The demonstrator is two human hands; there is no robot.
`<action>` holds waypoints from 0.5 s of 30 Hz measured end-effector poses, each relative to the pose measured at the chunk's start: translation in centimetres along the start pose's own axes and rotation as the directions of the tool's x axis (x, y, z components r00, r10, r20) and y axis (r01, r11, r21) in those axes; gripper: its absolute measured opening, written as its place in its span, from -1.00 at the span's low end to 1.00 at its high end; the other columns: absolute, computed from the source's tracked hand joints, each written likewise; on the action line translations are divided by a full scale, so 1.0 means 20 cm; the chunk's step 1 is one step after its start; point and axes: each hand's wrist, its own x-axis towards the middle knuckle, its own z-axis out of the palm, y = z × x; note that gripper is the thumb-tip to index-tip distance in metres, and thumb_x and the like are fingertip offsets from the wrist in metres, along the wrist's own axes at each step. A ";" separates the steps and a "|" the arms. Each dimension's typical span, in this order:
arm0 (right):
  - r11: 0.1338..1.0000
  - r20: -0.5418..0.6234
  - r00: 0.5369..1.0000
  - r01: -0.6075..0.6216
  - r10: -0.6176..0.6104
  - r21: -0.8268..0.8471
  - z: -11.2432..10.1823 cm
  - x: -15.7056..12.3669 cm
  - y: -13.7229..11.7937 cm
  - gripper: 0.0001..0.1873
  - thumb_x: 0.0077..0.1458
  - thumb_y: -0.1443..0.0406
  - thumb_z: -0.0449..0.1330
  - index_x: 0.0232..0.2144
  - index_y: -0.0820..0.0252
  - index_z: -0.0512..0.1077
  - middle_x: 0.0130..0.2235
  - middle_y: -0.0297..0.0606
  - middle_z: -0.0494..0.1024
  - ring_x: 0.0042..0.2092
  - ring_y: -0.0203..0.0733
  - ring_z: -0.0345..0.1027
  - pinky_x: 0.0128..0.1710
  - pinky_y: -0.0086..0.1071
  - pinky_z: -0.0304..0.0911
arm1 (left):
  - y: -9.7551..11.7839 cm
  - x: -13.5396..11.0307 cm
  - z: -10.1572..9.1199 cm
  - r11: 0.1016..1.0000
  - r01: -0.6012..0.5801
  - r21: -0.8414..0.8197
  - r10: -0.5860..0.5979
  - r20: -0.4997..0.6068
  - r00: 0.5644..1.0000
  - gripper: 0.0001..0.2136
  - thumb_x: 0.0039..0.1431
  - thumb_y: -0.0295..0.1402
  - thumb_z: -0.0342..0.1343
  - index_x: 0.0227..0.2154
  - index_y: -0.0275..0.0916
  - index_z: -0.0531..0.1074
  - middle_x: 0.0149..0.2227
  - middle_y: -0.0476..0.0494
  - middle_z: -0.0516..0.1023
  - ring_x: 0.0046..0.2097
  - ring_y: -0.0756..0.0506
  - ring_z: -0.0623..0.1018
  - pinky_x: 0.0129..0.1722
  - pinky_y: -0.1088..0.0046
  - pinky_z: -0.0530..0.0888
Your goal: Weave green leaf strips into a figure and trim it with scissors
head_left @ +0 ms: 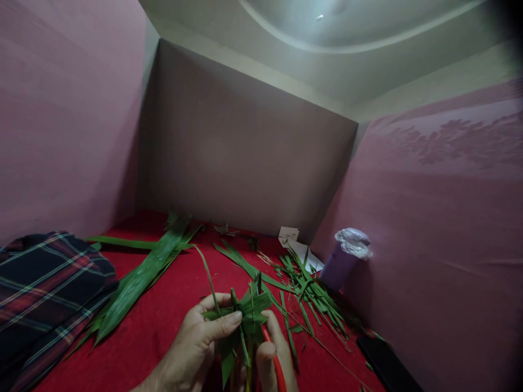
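My left hand (196,343) is closed around a folded piece of woven green leaf strips (247,318), thumb pressed on its top. My right hand (273,354) grips the same leaf piece from the right, and a red-handled tool (274,359), probably scissors, runs through its fingers. Both hands hover low over the red carpet (171,310) near the bottom edge of the head view. Loose ends of the strips stick up and hang down from the piece.
Long green leaves (139,277) lie on the carpet at the left, with cut strips (310,294) scattered at the right. A plaid cloth (44,294) is at far left. A purple bin with a plastic liner (345,258), white paper (292,239) and a dark phone (388,365) sit by the pink walls.
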 end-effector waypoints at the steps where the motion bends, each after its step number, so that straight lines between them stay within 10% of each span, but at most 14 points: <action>1: 1.000 0.000 1.000 0.008 -0.008 -0.005 0.00 0.00 0.00 -0.22 -0.20 -0.31 -0.02 -0.18 0.17 0.30 -0.60 -0.32 0.42 -0.59 -0.18 0.33 -0.72 -0.48 0.15 | 0.00 0.00 0.00 1.000 -0.005 0.001 0.005 -0.010 1.000 -0.66 -0.27 -0.48 0.33 -0.37 -0.26 0.35 -0.51 -0.13 0.60 -0.46 -0.15 0.58 -0.44 0.37 0.48; 15: 0.988 0.047 0.988 0.147 -0.145 -0.044 0.01 0.02 0.00 -0.36 -0.16 -0.24 0.05 -0.32 0.17 0.31 -0.67 -0.39 0.34 -0.68 -0.29 0.20 -0.74 -0.49 0.08 | 0.02 0.01 -0.02 0.999 -0.050 0.010 0.050 -0.032 0.998 -0.66 -0.23 -0.52 0.31 -0.33 -0.28 0.34 -0.49 -0.12 0.58 -0.42 -0.15 0.59 -0.42 0.39 0.49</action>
